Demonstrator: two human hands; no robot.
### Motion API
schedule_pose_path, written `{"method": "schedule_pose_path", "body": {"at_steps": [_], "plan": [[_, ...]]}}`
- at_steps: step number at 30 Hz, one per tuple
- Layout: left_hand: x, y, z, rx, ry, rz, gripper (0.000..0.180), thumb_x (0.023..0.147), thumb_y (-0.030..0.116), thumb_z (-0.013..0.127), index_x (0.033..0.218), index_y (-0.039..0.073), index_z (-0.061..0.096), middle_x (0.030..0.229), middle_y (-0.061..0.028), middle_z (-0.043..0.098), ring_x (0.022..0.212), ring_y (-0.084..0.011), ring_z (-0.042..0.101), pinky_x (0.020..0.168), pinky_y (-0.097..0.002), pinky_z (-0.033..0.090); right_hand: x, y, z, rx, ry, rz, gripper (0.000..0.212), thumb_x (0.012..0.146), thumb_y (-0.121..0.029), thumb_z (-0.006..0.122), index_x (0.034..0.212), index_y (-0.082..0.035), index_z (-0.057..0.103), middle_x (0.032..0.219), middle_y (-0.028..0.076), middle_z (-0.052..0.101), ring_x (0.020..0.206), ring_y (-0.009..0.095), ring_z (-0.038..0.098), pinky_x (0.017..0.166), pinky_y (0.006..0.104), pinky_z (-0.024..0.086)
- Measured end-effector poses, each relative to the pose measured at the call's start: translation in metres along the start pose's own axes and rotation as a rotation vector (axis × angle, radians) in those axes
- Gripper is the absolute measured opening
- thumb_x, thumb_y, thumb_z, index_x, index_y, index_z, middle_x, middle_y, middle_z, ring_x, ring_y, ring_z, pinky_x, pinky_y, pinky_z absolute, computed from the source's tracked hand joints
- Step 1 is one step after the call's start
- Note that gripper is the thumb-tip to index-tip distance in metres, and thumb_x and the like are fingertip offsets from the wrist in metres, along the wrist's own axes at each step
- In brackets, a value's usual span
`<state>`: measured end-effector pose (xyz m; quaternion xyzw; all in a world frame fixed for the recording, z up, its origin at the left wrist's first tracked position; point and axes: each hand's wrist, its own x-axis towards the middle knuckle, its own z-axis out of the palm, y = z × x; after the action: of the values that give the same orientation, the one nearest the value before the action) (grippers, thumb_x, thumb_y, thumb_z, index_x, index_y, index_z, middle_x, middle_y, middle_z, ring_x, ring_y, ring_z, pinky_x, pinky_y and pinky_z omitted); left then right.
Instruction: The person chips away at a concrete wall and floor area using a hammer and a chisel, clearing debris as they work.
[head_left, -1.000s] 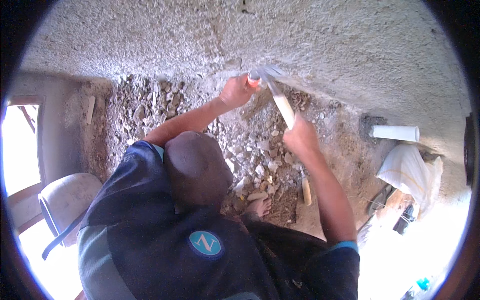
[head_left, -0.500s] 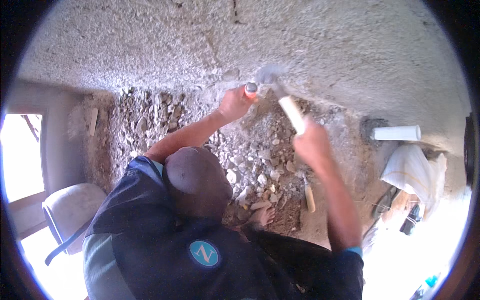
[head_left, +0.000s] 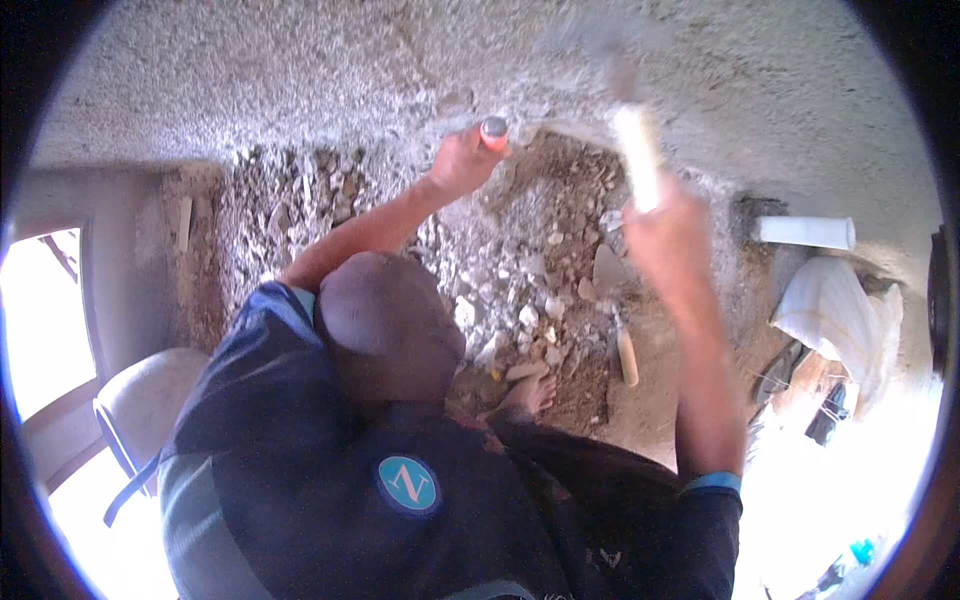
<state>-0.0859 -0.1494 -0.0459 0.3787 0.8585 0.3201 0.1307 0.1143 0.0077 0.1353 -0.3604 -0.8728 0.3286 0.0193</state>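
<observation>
My left hand (head_left: pixel 462 165) is closed round a chisel (head_left: pixel 494 131) with an orange-red grip and a grey metal striking end facing up. Its tip is hidden below the hand, near the foot of the rough grey wall (head_left: pixel 300 80). In my right hand (head_left: pixel 668 235) is a hammer (head_left: pixel 640 165) by its pale wooden handle. The hammer's head is smeared by motion, raised up and to the right, apart from the chisel. Broken rubble (head_left: pixel 500 265) covers the ground below both hands.
A wooden-handled tool, seemingly a trowel (head_left: pixel 627 355), lies by the rubble near a bare foot (head_left: pixel 528 397). To the right, a white pipe (head_left: pixel 805 232) sticks out above a white sack (head_left: pixel 825 310). A pale chair (head_left: pixel 155 400) stands at the left.
The hammer has swung up and to the right, away from the chisel, with my right hand. My left hand still grips the chisel; the whole view has shifted slightly.
</observation>
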Motion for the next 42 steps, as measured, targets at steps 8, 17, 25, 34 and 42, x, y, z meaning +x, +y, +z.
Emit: {"method": "schedule_pose_path", "body": {"at_steps": [8,17,25,34,42], "plan": [[0.009,0.000,0.012,-0.038,0.067,-0.045,0.030,0.081,0.028,0.070,0.101,0.008,0.061,0.087,-0.0189,0.067,0.084,-0.0392,0.064,0.069,-0.0443,0.052,0.005,0.020,0.052,-0.268,-0.243,0.019,0.029,0.079,-0.012,0.063,0.102,0.004,0.057,0.088,0.023,0.065,0.074,0.033,0.067,0.068,0.0409,0.055],[-0.003,-0.006,0.001,-0.052,0.096,-0.057,0.033,0.081,0.031,0.070,0.098,0.005,0.060,0.087,-0.0193,0.066,0.085,-0.0390,0.064,0.069,-0.0443,0.052,-0.003,-0.047,-0.018,0.456,0.481,-0.301,0.026,0.075,-0.011,0.069,0.095,0.000,0.058,0.066,0.014,0.062,0.061,0.023,0.065,0.056,0.0315,0.051],[0.008,-0.021,0.015,0.582,-0.154,0.218,0.036,0.081,0.031,0.070,0.101,0.003,0.059,0.087,-0.0195,0.067,0.086,-0.0359,0.066,0.069,-0.0432,0.053,0.000,-0.010,0.017,-0.265,-0.094,-0.189,0.031,0.078,-0.007,0.061,0.108,-0.002,0.060,0.088,0.022,0.065,0.078,0.027,0.067,0.065,0.0393,0.054],[0.003,-0.006,0.014,-0.094,0.120,0.062,0.032,0.082,0.028,0.069,0.103,0.005,0.059,0.092,-0.0211,0.066,0.089,-0.0405,0.064,0.073,-0.0438,0.052,0.007,0.018,0.045,-0.267,-0.134,-0.013,0.028,0.078,-0.007,0.064,0.104,-0.001,0.056,0.087,0.020,0.067,0.082,0.031,0.069,0.072,0.0408,0.055],[0.003,-0.011,0.001,-0.129,0.100,-0.066,0.032,0.081,0.030,0.070,0.096,0.005,0.060,0.087,-0.0193,0.066,0.084,-0.0389,0.064,0.069,-0.0440,0.051,-0.010,-0.059,-0.012,0.330,0.420,-0.363,0.017,0.079,-0.001,0.061,0.095,0.000,0.057,0.075,0.015,0.065,0.065,0.024,0.067,0.060,0.0324,0.054]]}}
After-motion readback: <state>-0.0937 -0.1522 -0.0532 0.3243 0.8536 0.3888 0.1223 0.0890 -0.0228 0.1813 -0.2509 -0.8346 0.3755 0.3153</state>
